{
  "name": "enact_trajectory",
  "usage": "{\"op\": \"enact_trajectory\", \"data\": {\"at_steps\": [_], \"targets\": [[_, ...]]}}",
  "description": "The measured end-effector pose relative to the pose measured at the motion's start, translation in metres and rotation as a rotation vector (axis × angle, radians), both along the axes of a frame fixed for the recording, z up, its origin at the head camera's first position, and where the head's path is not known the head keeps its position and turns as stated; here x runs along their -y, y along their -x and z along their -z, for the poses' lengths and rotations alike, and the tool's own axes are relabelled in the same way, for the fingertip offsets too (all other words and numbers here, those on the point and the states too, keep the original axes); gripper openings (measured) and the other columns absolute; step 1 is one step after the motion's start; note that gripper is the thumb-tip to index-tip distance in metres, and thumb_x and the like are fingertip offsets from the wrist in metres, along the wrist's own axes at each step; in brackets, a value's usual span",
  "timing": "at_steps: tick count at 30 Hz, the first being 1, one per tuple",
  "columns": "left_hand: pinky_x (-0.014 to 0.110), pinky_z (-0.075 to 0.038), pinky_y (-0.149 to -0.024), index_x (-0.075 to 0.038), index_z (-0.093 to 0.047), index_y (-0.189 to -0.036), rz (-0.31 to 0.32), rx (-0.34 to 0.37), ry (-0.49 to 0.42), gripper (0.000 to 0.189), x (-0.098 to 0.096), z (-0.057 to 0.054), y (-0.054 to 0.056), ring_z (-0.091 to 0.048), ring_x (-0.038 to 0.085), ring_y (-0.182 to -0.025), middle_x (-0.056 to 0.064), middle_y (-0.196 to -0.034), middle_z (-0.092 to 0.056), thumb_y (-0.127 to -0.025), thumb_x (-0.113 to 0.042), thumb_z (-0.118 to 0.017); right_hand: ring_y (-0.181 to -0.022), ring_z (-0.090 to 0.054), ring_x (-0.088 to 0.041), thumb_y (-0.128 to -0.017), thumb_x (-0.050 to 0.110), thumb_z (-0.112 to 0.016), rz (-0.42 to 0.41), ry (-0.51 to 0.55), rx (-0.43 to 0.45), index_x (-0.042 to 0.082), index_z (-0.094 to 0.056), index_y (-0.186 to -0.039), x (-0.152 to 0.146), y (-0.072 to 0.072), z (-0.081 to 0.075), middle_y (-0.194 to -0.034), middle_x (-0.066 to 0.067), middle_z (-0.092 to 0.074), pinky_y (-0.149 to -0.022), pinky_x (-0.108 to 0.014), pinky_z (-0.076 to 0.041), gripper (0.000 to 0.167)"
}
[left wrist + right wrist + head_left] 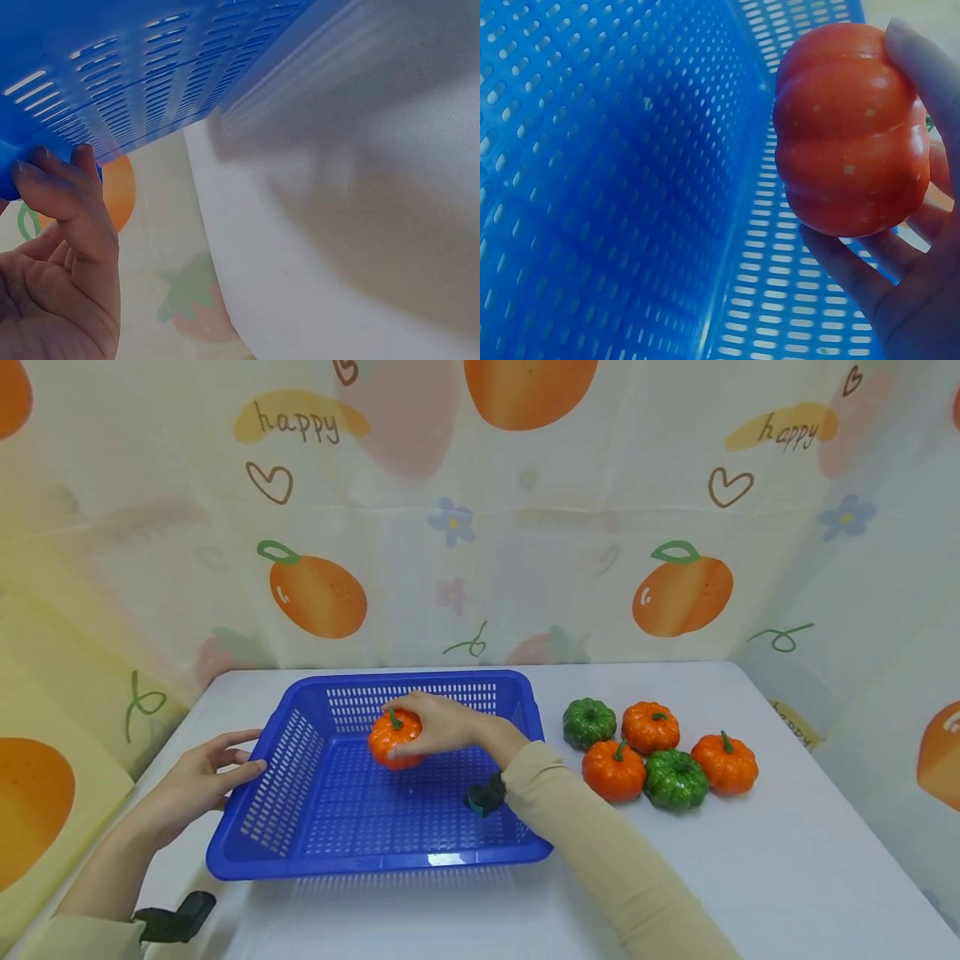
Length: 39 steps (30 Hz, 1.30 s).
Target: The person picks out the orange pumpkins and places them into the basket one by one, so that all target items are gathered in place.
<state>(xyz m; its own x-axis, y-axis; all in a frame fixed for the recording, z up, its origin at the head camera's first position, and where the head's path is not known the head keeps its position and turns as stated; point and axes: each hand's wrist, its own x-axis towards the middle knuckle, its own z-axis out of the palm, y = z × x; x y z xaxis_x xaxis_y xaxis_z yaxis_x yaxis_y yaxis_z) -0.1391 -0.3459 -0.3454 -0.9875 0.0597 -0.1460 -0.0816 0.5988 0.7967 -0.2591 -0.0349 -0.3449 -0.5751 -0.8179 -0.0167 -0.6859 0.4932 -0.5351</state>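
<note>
My right hand grips a small orange pumpkin with a green stem, thumb on the near side and fingers round the back. In the right wrist view the ribbed pumpkin hangs inside the basket, its underside above the slotted floor. The blue plastic basket stands on the white table, with no other pumpkin in it. On its left side my left hand holds the rim between thumb and fingers. The left wrist view has those fingers bent against the outer edge of the basket.
Right of the basket several pumpkins sit in a cluster: orange ones and green ones. A fruit-printed cloth hangs behind the white table. Dark straps circle both wrists.
</note>
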Motion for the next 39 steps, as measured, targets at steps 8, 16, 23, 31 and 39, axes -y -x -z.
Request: {"op": "enact_trajectory", "data": {"at_steps": [8,16,23,31,39], "targets": [[0.033,-0.055,-0.063,0.0,-0.02,-0.144,0.004,0.0,-0.004,0.067,-0.001,-0.001,0.0,-0.062,0.016,-0.071,0.019,-0.102,-0.051,-0.094,-0.03,-0.053,-0.11,-0.047,-0.014,-0.082,0.04,-0.066,-0.009,-0.009,0.009,0.011,-0.043,-0.136,0.009,0.005,0.008,-0.129,-0.005,-0.048,-0.092,-0.022,-0.042,0.065],[0.033,-0.055,-0.063,0.0,-0.02,-0.144,0.006,0.002,-0.004,0.068,-0.001,0.0,0.002,-0.062,0.016,-0.071,0.019,-0.101,-0.051,-0.094,-0.03,-0.053,-0.11,-0.048,-0.014,-0.081,0.038,-0.068,-0.017,-0.029,0.046,0.009,-0.045,-0.135,0.019,0.008,0.016,-0.127,-0.006,-0.049,-0.092,-0.02,-0.041,0.065],[0.033,-0.055,-0.062,0.0,-0.021,-0.144,0.008,0.003,-0.009,0.067,-0.001,0.0,0.002,-0.062,0.016,-0.07,0.018,-0.1,-0.052,-0.094,-0.03,-0.053,-0.109,-0.048,-0.014,-0.082,0.04,-0.066,-0.021,-0.087,0.032,0.011,-0.043,-0.135,0.027,0.009,0.023,-0.128,-0.005,-0.049,-0.092,-0.02,-0.041,0.065],[0.033,-0.055,-0.062,0.0,-0.02,-0.144,0.005,0.005,-0.004,0.067,-0.001,0.0,0.001,-0.062,0.016,-0.071,0.018,-0.099,-0.052,-0.094,-0.031,-0.053,-0.109,-0.048,-0.013,-0.082,0.037,-0.067,-0.053,-0.083,0.046,0.008,-0.044,-0.134,0.035,0.008,0.025,-0.125,-0.005,-0.051,-0.092,-0.018,-0.04,0.065],[0.033,-0.055,-0.062,0.0,-0.021,-0.144,0.005,0.004,-0.001,0.067,0.0,0.0,0.002,-0.061,0.016,-0.07,0.017,-0.099,-0.052,-0.093,-0.031,-0.053,-0.107,-0.049,-0.012,-0.081,0.037,-0.068,-0.074,-0.089,0.06,0.008,-0.044,-0.135,0.045,0.007,0.028,-0.123,-0.004,-0.052,-0.091,-0.017,-0.04,0.066]]}}
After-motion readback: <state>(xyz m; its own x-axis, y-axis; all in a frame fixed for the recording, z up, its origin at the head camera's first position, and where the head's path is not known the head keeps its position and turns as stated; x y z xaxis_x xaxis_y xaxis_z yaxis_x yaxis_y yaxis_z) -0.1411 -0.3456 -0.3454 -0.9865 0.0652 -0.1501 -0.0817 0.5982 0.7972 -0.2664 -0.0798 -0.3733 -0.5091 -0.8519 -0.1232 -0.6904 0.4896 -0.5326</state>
